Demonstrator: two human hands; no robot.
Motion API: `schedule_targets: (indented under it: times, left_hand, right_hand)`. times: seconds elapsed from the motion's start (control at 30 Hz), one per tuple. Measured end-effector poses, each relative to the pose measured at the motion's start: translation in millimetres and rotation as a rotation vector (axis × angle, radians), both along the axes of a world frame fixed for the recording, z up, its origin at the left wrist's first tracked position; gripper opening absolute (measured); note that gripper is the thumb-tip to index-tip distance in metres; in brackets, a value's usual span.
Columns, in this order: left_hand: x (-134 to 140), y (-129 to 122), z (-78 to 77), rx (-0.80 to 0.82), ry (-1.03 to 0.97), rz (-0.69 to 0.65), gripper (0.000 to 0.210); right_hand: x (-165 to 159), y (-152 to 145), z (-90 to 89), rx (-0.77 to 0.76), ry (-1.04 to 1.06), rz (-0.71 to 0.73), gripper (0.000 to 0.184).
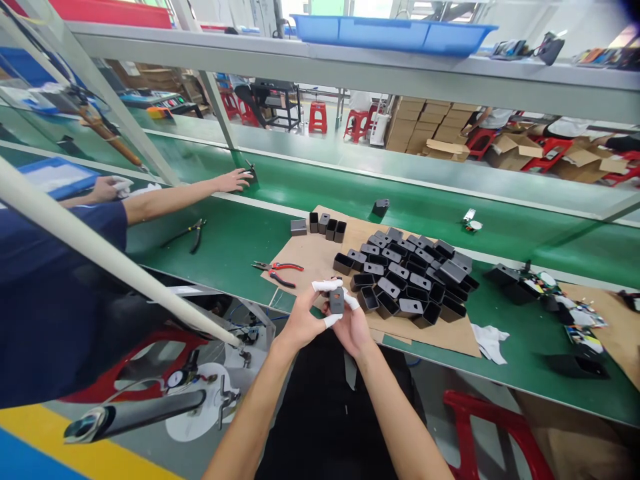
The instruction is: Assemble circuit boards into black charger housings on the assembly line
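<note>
You are holding a small black plastic housing (337,303) in both hands, just off the near edge of the green workbench (235,250). Your left hand (301,319), wearing white finger cots, is gripping it from the left, thumb at the near end and a fingertip at the far end. Your right hand (353,328) is bracing its right side, fingers clamped on it; those underneath are not showing. The housing is turning one face up toward you, its longer dimension running near to far, an orange patch showing in the far half. The depth behind is hiding among your fingers, so the body's true long axis cannot be told.

To the right, a cluster of black rectangular housings (399,271) is standing on a brown cardboard sheet (300,252). Red-and-black-handled pliers (277,268) are lying to the left, jaws pointing left.
</note>
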State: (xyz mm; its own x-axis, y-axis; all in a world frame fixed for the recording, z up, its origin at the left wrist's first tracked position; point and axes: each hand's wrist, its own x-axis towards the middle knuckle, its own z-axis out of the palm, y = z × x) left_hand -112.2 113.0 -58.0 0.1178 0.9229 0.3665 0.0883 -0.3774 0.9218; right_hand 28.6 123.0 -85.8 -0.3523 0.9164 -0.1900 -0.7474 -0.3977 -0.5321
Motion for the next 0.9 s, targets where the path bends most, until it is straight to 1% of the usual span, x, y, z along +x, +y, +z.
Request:
schedule_targets:
  times: [0.13, 0.33, 0.43, 0.53, 0.6, 0.67, 0.77, 0.9]
  left_hand:
    - [-1, 0, 0.3, -0.006, -0.001, 0.001, 0.063]
    - [-1, 1, 2.6, -0.006, -0.007, 0.028, 0.061]
    - [-1, 1, 3.8, 0.003, -0.03, 0.067, 0.059]
    - [0, 2, 2.5, 0.017, -0.034, 0.134, 0.062]
    - [1, 3, 1.1, 0.015, -0.024, 0.195, 0.063]
    - [4, 4, 0.6, 0.008, -0.017, 0.28, 0.062]
    - [12, 3, 3.0, 0.017, 0.018, 0.457, 0.063]
    - [28, -1, 7.7, 0.089, 0.149, 0.69, 0.068]
  right_hand:
    - [0, 0, 0.0, -0.007, -0.016, 0.006, 0.029]
    - [0, -1, 4.7, -0.026, -0.043, 0.005, 0.028]
    - [0, -2, 6.2, -0.024, -0.044, -0.008, 0.028]
    - [-2, -2, 5.8, -0.015, -0.034, -0.031, 0.026]
    - [-3, -3, 4.4, -0.006, -0.028, -0.043, 0.024]
    - [-4, -3, 2.2, 0.003, -0.026, -0.044, 0.026]
    - [-5, -3, -1.6, 0.014, -0.032, -0.035, 0.034]
    - [-4, -4, -4.1, 0.032, -0.049, 0.002, 0.043]
